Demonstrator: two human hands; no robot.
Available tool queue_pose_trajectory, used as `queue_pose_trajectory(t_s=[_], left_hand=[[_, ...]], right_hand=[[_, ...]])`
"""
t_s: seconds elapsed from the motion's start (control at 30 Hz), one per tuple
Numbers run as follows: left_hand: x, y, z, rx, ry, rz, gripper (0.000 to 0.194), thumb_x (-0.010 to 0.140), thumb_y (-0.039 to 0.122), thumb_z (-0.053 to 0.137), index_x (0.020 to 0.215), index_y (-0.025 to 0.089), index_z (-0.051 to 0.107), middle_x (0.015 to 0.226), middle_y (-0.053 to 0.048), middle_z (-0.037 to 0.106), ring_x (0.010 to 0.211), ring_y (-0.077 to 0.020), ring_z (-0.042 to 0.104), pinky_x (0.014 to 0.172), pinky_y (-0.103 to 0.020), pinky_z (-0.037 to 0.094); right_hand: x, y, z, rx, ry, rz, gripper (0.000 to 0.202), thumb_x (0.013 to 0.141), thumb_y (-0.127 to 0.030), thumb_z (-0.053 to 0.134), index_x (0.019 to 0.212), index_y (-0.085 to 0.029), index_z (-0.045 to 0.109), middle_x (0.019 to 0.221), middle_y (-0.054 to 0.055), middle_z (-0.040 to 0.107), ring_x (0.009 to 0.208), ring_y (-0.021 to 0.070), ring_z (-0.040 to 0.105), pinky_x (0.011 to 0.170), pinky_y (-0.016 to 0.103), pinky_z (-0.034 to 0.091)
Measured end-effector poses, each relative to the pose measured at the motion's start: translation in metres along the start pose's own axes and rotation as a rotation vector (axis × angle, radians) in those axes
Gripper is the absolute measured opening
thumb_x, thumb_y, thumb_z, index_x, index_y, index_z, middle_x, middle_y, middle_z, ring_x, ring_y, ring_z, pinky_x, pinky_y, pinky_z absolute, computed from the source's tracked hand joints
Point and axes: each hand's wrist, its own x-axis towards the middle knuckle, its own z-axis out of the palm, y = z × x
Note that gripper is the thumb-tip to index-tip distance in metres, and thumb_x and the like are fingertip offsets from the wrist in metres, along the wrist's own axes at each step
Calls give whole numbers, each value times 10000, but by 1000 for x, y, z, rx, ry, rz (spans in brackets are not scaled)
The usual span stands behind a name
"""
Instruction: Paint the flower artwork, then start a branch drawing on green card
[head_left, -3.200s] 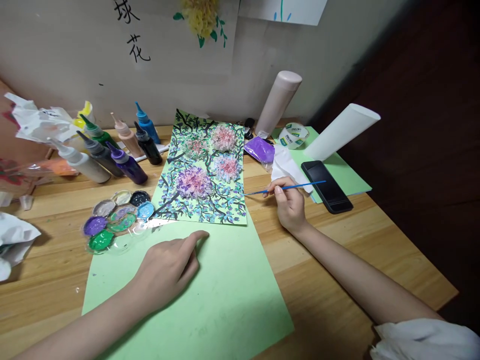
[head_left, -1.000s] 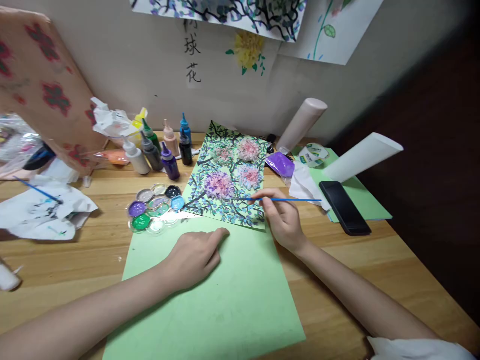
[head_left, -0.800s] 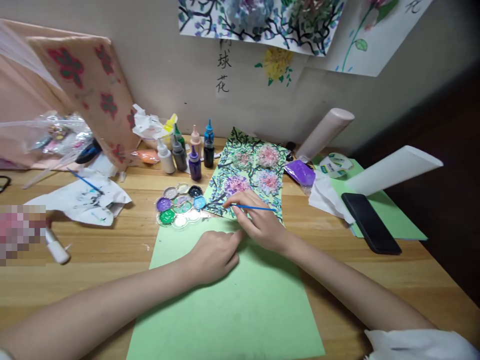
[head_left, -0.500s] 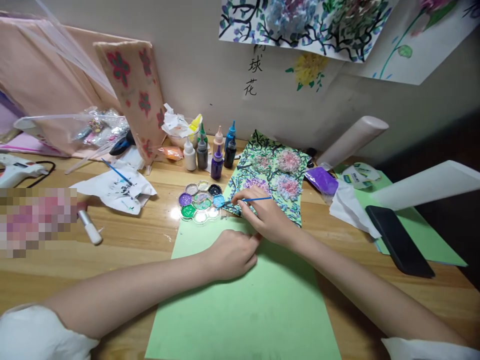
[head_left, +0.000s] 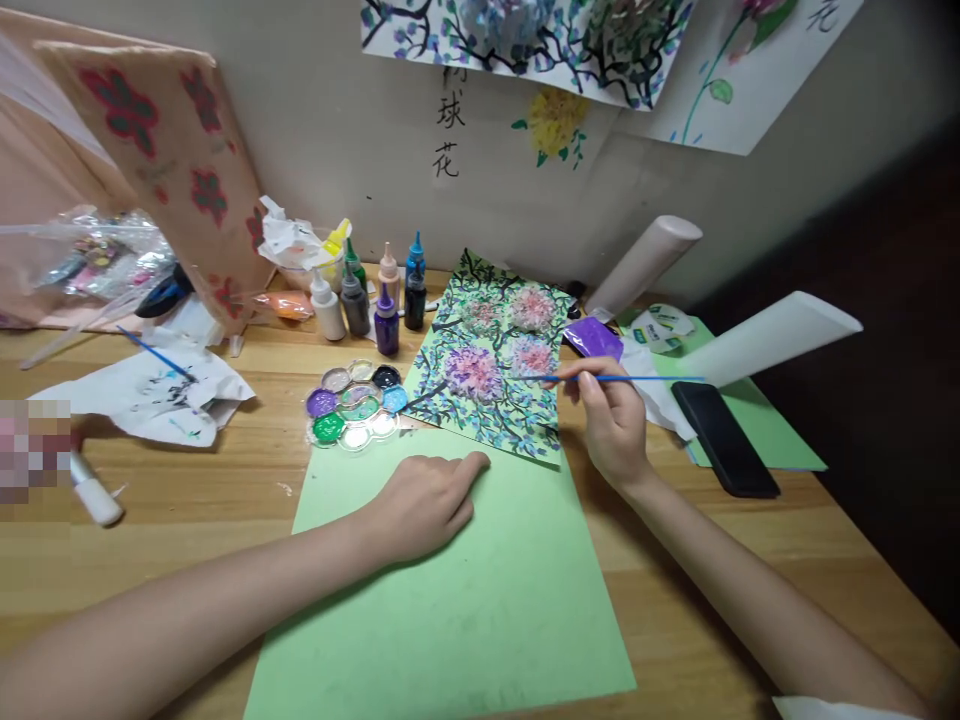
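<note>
My right hand (head_left: pixel 615 420) pinches a thin blue paintbrush (head_left: pixel 660 378), held nearly level. The brush tip points left over the lower flowers of a painting (head_left: pixel 517 435) on light green paper. Black branches, small blue-green leaves and raised pink, purple and green blossoms cover that sheet. My left hand (head_left: pixel 424 505) rests on a larger plain green sheet (head_left: pixel 442 620), index finger stretched towards the painting's lower edge, the other fingers curled; I see nothing in it. Beside the painting's left edge lies a flower-shaped paint palette (head_left: pixel 356 405) with purple, green, blue, black and pale wells.
Several paint bottles (head_left: pixel 386 325) stand behind the palette. At left are a stained tissue (head_left: pixel 172 400) with another brush (head_left: pixel 157 352) and a white-handled tool (head_left: pixel 97 500). A phone (head_left: pixel 724 440), a purple packet (head_left: pixel 592 338) and white tubes (head_left: pixel 780 340) lie to the right.
My right hand has carried the brush from the palette's blue well rightwards over the painting, apart from my left hand. My left hand stays on the green sheet; the whole view has shifted.
</note>
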Motion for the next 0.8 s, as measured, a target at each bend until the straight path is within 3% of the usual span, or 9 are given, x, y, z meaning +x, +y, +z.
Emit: queue_pose_trajectory(t_s=[0.13, 0.27, 0.4, 0.8], left_hand=[[0, -1, 2, -8, 4, -5, 396, 853, 155, 348, 1248, 177, 329, 727, -4, 612, 644, -184, 585, 556, -280, 390], [1, -2, 4, 20, 13, -7, 490, 859, 148, 337, 1337, 187, 240, 751, 2, 624, 640, -176, 583, 560, -274, 379], [2, -2, 4, 50, 17, -22, 495, 869, 159, 316, 1358, 185, 243, 727, 4, 624, 621, -174, 579, 546, -265, 374], [3, -3, 5, 82, -8, -16, 452, 884, 176, 285, 1336, 179, 298, 733, -2, 633, 631, -174, 583, 543, -274, 376]], right_hand=[[-38, 31, -35, -34, 149, -9, 168, 882, -265, 434, 802, -202, 568, 727, 17, 581, 665, 158, 555, 606, 310, 410], [-61, 40, -45, 22, 181, -34, 176, 880, -230, 414, 760, -209, 541, 660, -3, 549, 627, 160, 556, 621, 331, 415], [-61, 39, -43, -12, 149, -80, 173, 876, -219, 409, 773, -213, 548, 661, 5, 569, 652, 171, 560, 647, 348, 417], [-60, 41, -47, -76, 26, 27, 170, 883, -244, 409, 790, -216, 548, 708, 20, 593, 691, 174, 572, 666, 346, 437]])
